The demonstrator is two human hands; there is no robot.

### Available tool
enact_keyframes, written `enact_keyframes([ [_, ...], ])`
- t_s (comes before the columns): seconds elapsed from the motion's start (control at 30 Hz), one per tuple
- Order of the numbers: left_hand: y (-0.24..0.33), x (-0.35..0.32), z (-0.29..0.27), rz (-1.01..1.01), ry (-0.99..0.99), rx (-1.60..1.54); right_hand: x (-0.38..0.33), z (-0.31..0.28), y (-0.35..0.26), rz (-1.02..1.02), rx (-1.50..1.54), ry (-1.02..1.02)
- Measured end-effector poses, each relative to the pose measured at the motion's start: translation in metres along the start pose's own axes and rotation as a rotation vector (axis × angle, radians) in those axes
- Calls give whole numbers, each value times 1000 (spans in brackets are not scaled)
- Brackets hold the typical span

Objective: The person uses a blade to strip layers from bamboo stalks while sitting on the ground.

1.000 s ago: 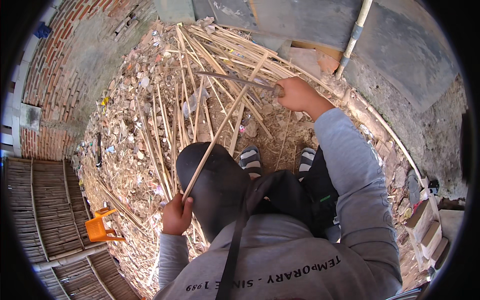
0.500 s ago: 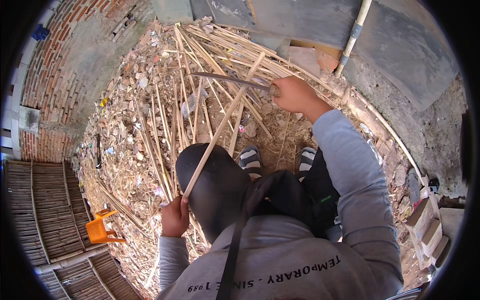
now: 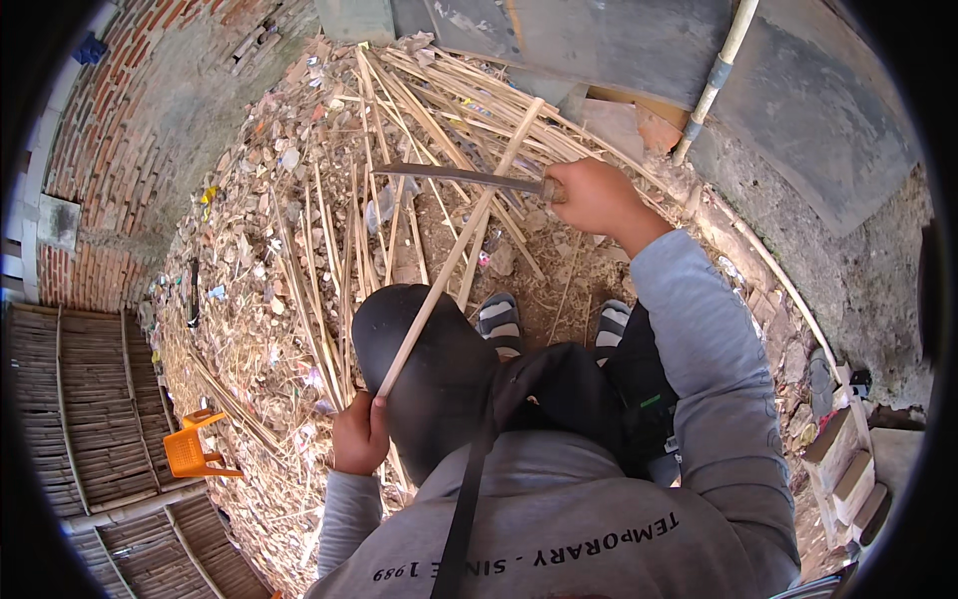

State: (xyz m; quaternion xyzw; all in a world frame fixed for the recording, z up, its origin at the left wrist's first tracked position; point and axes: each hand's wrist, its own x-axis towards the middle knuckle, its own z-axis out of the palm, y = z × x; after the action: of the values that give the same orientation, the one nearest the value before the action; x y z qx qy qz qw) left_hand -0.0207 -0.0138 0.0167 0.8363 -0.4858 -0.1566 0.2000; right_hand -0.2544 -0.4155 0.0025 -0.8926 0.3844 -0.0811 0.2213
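My left hand is closed around the near end of a long, pale bamboo strip, which slants up and away to the right past a dark rounded cap. In my right hand is the handle of a long-bladed knife. Its blade points left and crosses the strip near the strip's far end; whether the edge touches the strip I cannot tell. More bamboo strips lie on the ground beyond my left hand.
A pile of bamboo strips lies at the far side by a grey wall panel. Rubble and litter cover the ground. An orange plastic chair stands at left, near a bamboo-slat panel. A pipe leans at far right.
The knife's blade has tilted, its tip lower and its handle end slightly higher. My left hand and the bamboo strip have shifted slightly to the right.
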Motion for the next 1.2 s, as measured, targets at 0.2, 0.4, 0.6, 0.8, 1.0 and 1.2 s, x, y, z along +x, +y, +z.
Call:
enact_keyframes([
  [0.2, -8, -5, 3, -43, 22, 120, -1, 3, 4, -31, -15, 21],
  [0.4, -13, -5, 9, -63, 35, 110, 0, 6, 2, -73, 15, -18],
  [0.6, -13, -4, 14, -29, 94, 118, -1, 2, -2, -126, 39, -24],
  [0.8, -16, -3, 15, -33, 86, 108, -2, 0, -8, -99, 31, -34],
  [1.0, -17, -4, 13, -41, 65, 107, -8, 1, -23, -240, -56, -68],
  [1.2, -17, -3, 17, -53, 76, 127, -4, 3, -12, -185, -7, -52],
])
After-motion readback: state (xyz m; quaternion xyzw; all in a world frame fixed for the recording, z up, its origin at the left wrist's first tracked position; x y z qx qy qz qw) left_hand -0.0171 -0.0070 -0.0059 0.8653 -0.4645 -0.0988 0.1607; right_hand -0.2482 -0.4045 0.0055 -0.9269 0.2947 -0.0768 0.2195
